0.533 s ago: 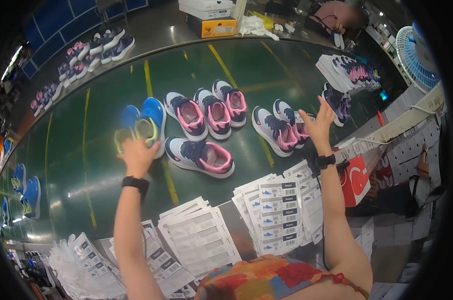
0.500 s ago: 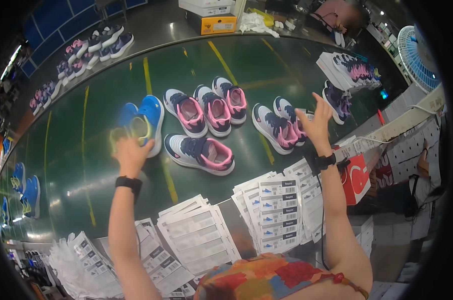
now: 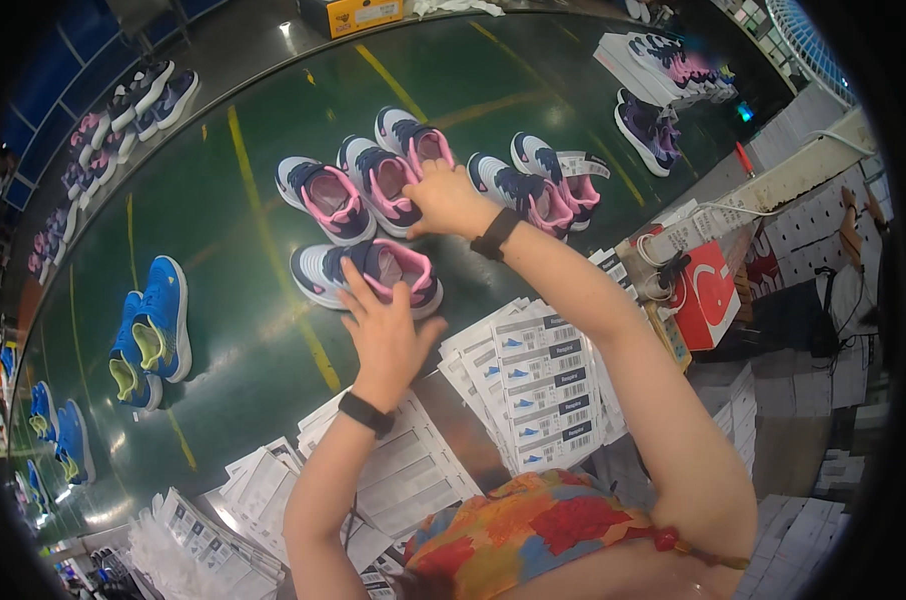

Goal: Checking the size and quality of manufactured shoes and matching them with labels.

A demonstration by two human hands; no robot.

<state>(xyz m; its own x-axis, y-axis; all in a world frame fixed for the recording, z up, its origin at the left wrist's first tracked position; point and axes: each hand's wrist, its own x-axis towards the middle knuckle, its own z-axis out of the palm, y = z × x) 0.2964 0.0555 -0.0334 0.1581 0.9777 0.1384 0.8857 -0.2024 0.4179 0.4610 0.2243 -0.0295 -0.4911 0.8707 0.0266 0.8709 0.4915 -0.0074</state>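
The left hand [image 3: 389,335] partly hides the nearest pink-lined shoe [image 3: 318,270], while the top edge crops the fan [image 3: 811,42].

Upper label sheet [image 3: 548,385] on worktop: white, rows of dark blocks with pale lettering, barcodes, small blue shoe pictures. Strip label [image 3: 585,164] on navy-and-pink shoe [image 3: 580,197]: white, one line of print, dark end. Orange box [image 3: 333,18]: white printed label [image 3: 377,12], apparently too small to read. Red box [image 3: 695,318]: white curved mark [image 3: 711,285].
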